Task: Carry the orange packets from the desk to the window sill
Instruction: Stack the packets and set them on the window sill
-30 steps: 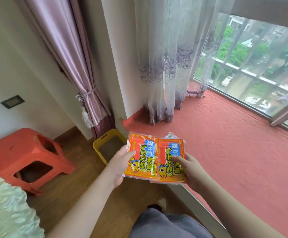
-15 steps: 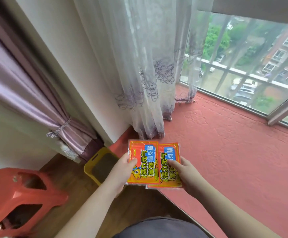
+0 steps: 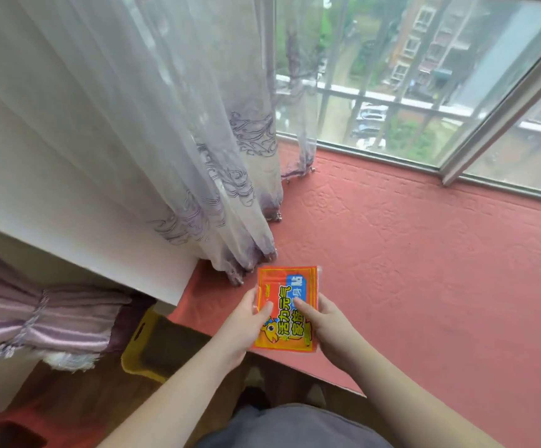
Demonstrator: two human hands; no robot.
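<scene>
The orange packets [image 3: 287, 305] with yellow and blue print are stacked one on top of another, so only the top one shows fully. My left hand [image 3: 245, 324] grips their left edge with the thumb on top. My right hand [image 3: 325, 321] grips the right edge the same way. The stack sits low over the near left corner of the window sill [image 3: 424, 270], which has a red embossed cover. Whether the packets touch the sill I cannot tell.
A sheer white curtain [image 3: 198, 156] with purple trim hangs down onto the sill just behind the packets. The window glass [image 3: 408, 76] borders the sill's far side. Below left are a yellow bin [image 3: 153, 347], a tied purple drape [image 3: 36, 321] and a red stool [image 3: 7, 431].
The two packets, held side by side before, are now slid together into one stack. Both hands have moved forward over the sill's corner, and the view has come closer to the window.
</scene>
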